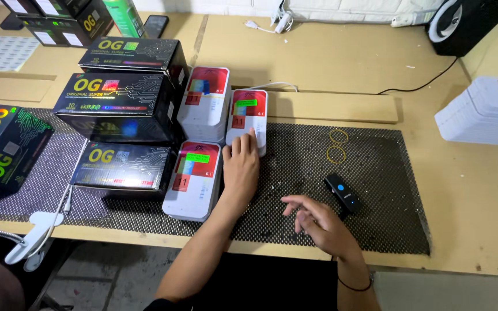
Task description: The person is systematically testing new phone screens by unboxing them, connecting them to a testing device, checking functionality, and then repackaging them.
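left hand point(241, 167) — flat on, seemingly, glossy box stack point(248, 120)

Black mesh mat point(376, 190), yellow rubber bands point(336, 154)

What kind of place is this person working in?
Probably a small packing or stockroom bench: stacks of flat white retail packs with red labels, glossy black printed cartons, and a small black handheld device on a dark mesh mat.

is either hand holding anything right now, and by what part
Nothing is held. The left hand lies flat with fingertips on a white box stack's near end; the right hand hovers open beside the black scanner.
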